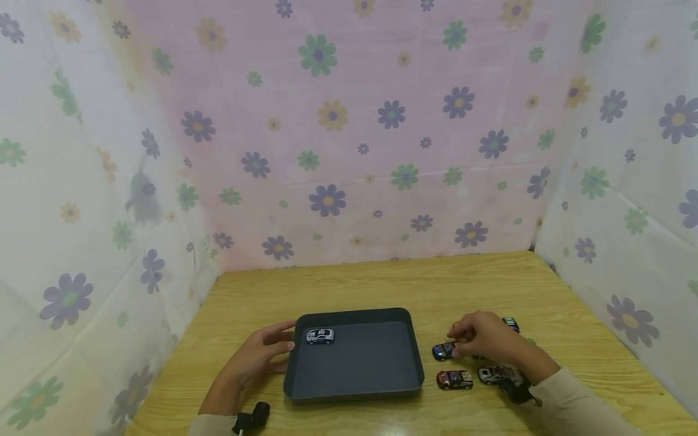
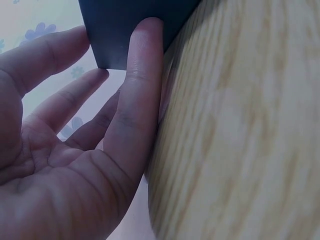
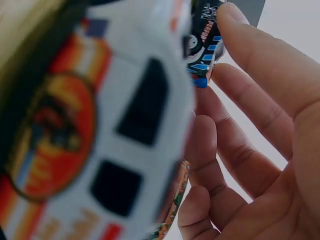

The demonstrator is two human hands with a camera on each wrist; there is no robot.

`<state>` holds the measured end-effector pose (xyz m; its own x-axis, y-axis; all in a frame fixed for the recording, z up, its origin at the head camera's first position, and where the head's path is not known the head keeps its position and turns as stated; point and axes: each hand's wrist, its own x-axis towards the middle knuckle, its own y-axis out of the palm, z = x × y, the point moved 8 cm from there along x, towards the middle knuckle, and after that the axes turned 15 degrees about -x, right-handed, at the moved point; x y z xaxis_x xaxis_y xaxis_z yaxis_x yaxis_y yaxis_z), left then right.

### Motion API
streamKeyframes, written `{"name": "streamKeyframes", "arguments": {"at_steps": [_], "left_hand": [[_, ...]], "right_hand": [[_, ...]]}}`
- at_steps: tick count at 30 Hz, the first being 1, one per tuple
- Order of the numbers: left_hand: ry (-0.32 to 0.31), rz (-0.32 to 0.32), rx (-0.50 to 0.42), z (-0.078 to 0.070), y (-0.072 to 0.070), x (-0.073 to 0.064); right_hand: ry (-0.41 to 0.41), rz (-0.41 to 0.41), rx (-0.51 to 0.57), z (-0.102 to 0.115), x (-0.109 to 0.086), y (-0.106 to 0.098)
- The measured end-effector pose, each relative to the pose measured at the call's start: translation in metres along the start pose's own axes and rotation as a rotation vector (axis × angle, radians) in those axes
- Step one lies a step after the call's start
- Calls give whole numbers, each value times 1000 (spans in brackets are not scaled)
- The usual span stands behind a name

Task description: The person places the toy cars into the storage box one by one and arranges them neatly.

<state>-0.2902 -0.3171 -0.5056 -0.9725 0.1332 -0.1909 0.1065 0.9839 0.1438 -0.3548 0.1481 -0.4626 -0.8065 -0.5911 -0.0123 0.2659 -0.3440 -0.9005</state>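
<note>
My left hand (image 1: 259,355) is at the left side of a dark grey tray (image 1: 354,396). In the left wrist view its thumb (image 2: 145,75) lies against the tray's outer wall (image 2: 125,20), and the other fingers are spread. A white and black toy car (image 1: 320,336) sits inside the tray, at its back left. To the right of the tray, my right hand (image 1: 488,339) has thumb and index finger at the end of a dark blue toy car (image 1: 443,351), pinching it. In the right wrist view that blue car (image 3: 204,45) shows lettering and blue stripes.
Near the right hand lie a red toy car (image 1: 455,379), a white toy car (image 1: 493,374) and another toy car (image 1: 511,324) behind the hand. Others are partly hidden under it. The wooden table (image 1: 376,284) is enclosed by flowered cloth (image 1: 360,133).
</note>
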Motion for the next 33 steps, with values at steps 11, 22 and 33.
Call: {"name": "streamKeyframes", "arguments": {"at_steps": [11, 22, 33], "left_hand": [[-3, 0, 1, 0, 0, -1], [-1, 6, -2, 0, 1, -1], [-2, 14, 3, 2, 0, 0]], "right_hand": [[-27, 13, -20, 4, -1, 6], [-19, 7, -30, 5, -1, 4], [-46, -12, -12, 11, 0, -4]]}}
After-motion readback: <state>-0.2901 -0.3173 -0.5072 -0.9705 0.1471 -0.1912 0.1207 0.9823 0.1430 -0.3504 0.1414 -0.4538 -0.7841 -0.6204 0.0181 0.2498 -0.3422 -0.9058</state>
